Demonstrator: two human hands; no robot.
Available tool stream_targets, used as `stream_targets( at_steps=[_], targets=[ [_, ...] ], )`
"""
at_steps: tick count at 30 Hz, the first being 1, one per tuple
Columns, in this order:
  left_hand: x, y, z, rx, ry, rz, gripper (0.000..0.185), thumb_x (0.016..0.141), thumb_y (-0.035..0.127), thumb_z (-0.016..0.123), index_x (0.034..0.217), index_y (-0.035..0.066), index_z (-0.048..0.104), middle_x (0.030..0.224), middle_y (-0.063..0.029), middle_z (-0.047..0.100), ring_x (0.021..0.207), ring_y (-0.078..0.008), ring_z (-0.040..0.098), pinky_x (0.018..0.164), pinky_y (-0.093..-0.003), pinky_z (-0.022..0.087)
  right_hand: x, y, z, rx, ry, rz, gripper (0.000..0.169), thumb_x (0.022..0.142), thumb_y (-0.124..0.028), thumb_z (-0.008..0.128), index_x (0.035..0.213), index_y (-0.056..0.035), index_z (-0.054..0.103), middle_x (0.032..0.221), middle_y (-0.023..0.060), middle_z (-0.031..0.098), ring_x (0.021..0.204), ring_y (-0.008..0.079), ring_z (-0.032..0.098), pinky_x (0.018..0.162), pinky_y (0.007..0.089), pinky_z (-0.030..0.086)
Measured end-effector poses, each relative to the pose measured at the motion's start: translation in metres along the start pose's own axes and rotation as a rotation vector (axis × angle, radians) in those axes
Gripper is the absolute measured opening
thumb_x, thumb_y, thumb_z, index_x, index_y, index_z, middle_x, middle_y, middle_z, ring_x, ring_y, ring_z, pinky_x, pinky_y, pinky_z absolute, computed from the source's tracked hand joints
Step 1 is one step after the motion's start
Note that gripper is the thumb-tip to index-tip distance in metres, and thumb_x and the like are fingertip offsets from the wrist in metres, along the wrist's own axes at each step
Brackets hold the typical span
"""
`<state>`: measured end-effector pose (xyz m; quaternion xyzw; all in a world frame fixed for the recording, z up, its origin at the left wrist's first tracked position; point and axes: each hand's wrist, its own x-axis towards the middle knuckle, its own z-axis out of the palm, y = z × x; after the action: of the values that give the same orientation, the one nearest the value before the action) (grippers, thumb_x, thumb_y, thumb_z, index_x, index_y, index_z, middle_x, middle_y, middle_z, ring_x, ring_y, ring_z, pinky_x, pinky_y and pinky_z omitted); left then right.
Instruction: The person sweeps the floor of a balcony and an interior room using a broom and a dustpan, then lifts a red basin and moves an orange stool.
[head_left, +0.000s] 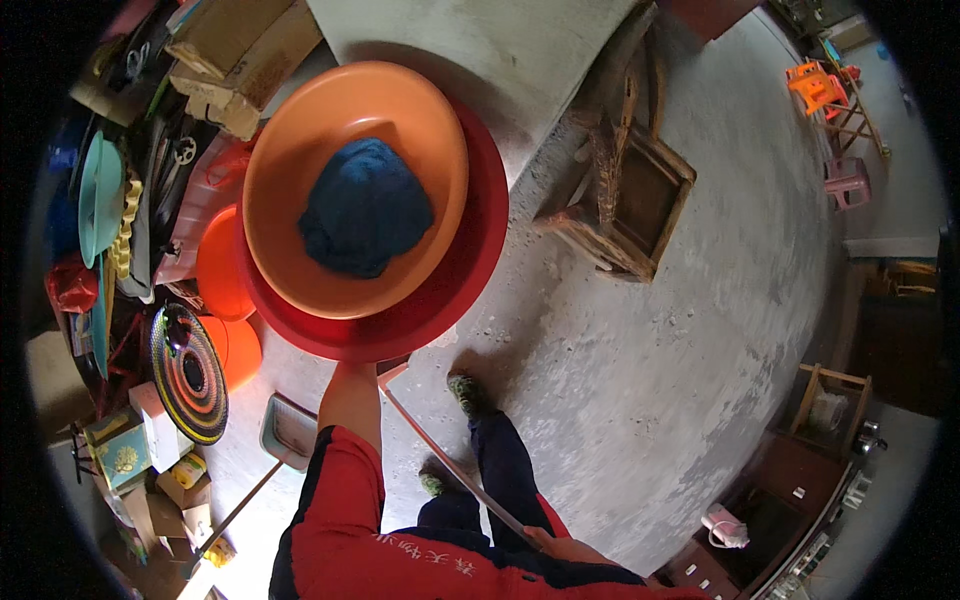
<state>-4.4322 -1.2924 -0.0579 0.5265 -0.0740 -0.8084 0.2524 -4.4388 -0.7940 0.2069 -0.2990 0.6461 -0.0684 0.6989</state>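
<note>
An orange plastic basin (285, 259) sits inside a larger red basin (484, 262), and a bunched dark blue cloth (366, 210) lies in it. My left forearm reaches to the near rim of the red basin, where my left hand is hidden beneath; its grip cannot be seen. At the bottom, beside my waist, my right hand (566, 547) is closed around the end of a long pole (442, 454). The pole slants up and left, and its reddish far end (392, 373) is partly covered by the red basin.
A wooden chair (649, 199) lies tipped on the concrete floor. On the left are cardboard boxes (240, 52), an orange bucket (234, 352), a round woven mat (189, 373) and a long-handled dustpan (289, 431). A pale flat surface (480, 37) is beyond the basins.
</note>
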Motion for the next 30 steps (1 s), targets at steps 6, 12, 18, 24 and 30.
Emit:
stream_targets(
  at_steps=[6, 12, 18, 24, 30],
  targets=[
    [-0.009, -0.016, -0.029, 0.182, -0.055, -0.087, 0.027, 0.085, 0.029, 0.046, 0.099, 0.007, 0.052, 0.082, -0.0080, 0.058, 0.067, -0.0176, 0.055, 0.060, -0.0309, 0.046, -0.012, 0.006, 0.027, -0.077, 0.028, -0.056, 0.076, 0.076, -0.025, 0.062, 0.131, -0.0082, 0.013, 0.073, 0.0252, 0.057, 0.068, 0.0385, 0.060, 0.055, 0.0450, 0.047],
    [-0.140, -0.043, -0.128, 0.794, -0.131, -0.273, 0.025, 0.084, 0.029, 0.046, 0.093, 0.007, 0.054, 0.073, -0.0065, 0.057, 0.059, -0.0159, 0.054, 0.057, -0.0285, 0.046, -0.020, 0.003, 0.056, -0.081, 0.154, -0.181, 0.076, 0.076, -0.028, 0.060, 0.131, -0.0063, 0.013, 0.110, 0.0248, 0.046, 0.070, 0.0377, 0.060, 0.054, 0.0429, 0.049],
    [-0.322, 0.064, -0.267, 0.804, 0.340, -0.003, 0.019, 0.078, 0.022, 0.047, 0.066, 0.008, 0.052, 0.050, -0.0016, 0.043, 0.039, -0.0113, 0.040, 0.034, -0.0276, 0.032, 0.026, 0.058, 0.073, -0.251, 0.160, -0.427, 0.081, 0.074, -0.027, 0.061, 0.131, 0.0000, 0.012, 0.133, 0.0222, 0.026, 0.103, 0.0384, 0.049, 0.084, 0.0398, 0.042],
    [-0.474, 0.082, -0.352, 0.760, 0.565, 0.072, 0.011, 0.078, 0.017, 0.048, 0.076, 0.006, 0.049, 0.050, -0.0027, 0.044, 0.033, -0.0115, 0.037, 0.029, -0.0255, 0.029, -0.041, -0.108, 0.001, -0.107, -0.014, -0.106, 0.069, 0.078, -0.026, 0.058, 0.131, -0.0017, 0.020, 0.129, 0.0243, 0.032, 0.113, 0.0356, 0.043, 0.091, 0.0362, 0.036],
    [-0.583, -0.029, -0.413, 0.559, 0.526, -0.159, 0.014, 0.079, 0.018, 0.052, 0.087, 0.006, 0.052, 0.073, -0.0091, 0.057, 0.057, -0.0183, 0.054, 0.045, -0.0293, 0.042, -0.046, -0.196, 0.030, 0.147, 0.065, 0.060, 0.057, 0.082, -0.021, 0.052, 0.129, -0.0065, 0.023, 0.071, 0.0141, 0.055, 0.051, 0.0227, 0.055, 0.046, 0.0369, 0.045]
  ],
)
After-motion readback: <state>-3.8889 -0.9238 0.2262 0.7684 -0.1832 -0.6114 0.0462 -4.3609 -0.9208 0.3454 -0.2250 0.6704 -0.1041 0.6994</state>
